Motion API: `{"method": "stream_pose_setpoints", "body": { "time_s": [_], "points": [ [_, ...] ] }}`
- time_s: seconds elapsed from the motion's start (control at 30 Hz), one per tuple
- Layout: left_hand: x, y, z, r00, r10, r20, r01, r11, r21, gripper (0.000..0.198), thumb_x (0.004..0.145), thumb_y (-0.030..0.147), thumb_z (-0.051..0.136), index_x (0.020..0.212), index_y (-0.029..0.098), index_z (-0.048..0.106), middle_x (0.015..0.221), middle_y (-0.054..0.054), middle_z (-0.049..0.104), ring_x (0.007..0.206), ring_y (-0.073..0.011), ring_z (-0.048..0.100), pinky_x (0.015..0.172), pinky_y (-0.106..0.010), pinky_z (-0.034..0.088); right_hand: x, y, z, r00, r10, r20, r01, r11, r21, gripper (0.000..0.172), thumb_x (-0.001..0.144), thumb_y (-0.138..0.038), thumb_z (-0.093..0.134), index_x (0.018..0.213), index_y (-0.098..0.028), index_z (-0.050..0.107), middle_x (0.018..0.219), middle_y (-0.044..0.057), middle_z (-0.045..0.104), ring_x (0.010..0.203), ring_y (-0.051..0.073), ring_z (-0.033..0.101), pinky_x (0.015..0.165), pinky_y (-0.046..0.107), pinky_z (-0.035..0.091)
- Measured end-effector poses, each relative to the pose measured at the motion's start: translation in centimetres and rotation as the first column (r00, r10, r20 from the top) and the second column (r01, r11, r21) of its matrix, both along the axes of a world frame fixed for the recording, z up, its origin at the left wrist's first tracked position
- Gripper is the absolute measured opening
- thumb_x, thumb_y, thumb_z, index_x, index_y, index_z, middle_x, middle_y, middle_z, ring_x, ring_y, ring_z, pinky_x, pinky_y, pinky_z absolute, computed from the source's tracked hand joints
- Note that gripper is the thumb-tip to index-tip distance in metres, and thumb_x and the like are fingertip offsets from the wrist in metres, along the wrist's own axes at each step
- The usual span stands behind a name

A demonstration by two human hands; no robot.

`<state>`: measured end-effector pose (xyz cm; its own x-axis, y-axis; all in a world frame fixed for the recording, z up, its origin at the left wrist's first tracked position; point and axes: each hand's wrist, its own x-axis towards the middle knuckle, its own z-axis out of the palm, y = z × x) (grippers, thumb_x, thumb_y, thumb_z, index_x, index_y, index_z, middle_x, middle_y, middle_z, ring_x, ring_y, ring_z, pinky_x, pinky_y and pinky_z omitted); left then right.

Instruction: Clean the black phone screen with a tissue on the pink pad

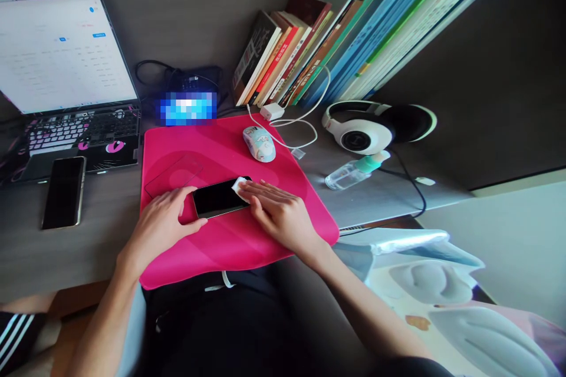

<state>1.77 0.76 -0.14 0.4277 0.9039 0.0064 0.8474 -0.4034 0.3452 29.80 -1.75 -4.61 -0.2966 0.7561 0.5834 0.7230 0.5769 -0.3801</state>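
A black phone (pixel 216 197) lies screen-up on a pink mat (pixel 221 153). My left hand (pixel 161 224) steadies the phone's left end, thumb and fingers gripping its edges. With its fingers flat and together, my right hand (pixel 278 212) presses a small white wipe (pixel 241 185) onto the phone's right end. A clear glass screen protector (pixel 173 175) rests on the mat just above my left hand.
An open laptop (pixel 66 70) sits at the back left with a second phone (pixel 64 191) in front of it. A patterned mouse (pixel 259 144), white charger and cable (pixel 274 112), headphones (pixel 375 123), a small spray bottle (pixel 354 172) and leaning books (pixel 331 29) fill the right side.
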Motion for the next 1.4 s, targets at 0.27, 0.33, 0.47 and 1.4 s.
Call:
{"method": "stream_pose_setpoints", "body": {
  "time_s": [0.27,0.33,0.47,1.4],
  "points": [
    [-0.2,0.1,-0.4,1.000,-0.013,-0.001,0.013,1.000,0.017,0.063,0.095,0.045,0.075,0.150,0.027,0.049,0.154,-0.009,0.063,0.133,-0.0308,0.066,0.111,-0.047,0.053,-0.6,0.4,-0.4,0.995,-0.026,0.093,0.036,0.994,-0.107,0.046,0.111,-0.031,0.051,0.154,-0.016,0.058,0.156,0.013,0.058,0.149,0.027,0.053,0.127,0.051,0.044],
    [-0.1,0.0,-0.3,1.000,-0.008,0.000,0.008,1.000,0.017,0.063,0.095,0.044,0.076,0.149,0.026,0.050,0.154,-0.009,0.063,0.134,-0.0312,0.066,0.111,-0.047,0.053,-0.7,0.5,-0.5,0.994,-0.041,0.100,0.053,0.991,-0.125,0.050,0.111,-0.033,0.050,0.158,-0.016,0.052,0.160,0.014,0.054,0.151,0.027,0.050,0.127,0.051,0.045],
    [0.1,-0.1,-0.2,1.000,0.000,-0.002,0.000,1.000,0.020,0.062,0.094,0.044,0.076,0.148,0.027,0.051,0.148,-0.008,0.067,0.130,-0.0309,0.068,0.108,-0.047,0.055,-0.7,0.5,-0.5,0.991,-0.073,0.116,0.085,0.991,-0.106,0.051,0.110,-0.034,0.052,0.159,-0.018,0.051,0.159,0.014,0.055,0.149,0.029,0.053,0.125,0.051,0.048],
    [0.1,-0.1,-0.3,1.000,-0.012,0.001,0.012,1.000,0.028,0.060,0.096,0.046,0.074,0.148,0.027,0.051,0.147,-0.010,0.067,0.127,-0.0311,0.069,0.107,-0.047,0.054,-0.6,-0.7,-0.2,0.971,-0.199,0.133,0.162,0.956,0.246,0.022,0.105,-0.021,0.063,0.090,-0.023,0.080,0.101,0.003,0.086,0.088,0.020,0.083,0.077,0.033,0.062]
  ]
}}
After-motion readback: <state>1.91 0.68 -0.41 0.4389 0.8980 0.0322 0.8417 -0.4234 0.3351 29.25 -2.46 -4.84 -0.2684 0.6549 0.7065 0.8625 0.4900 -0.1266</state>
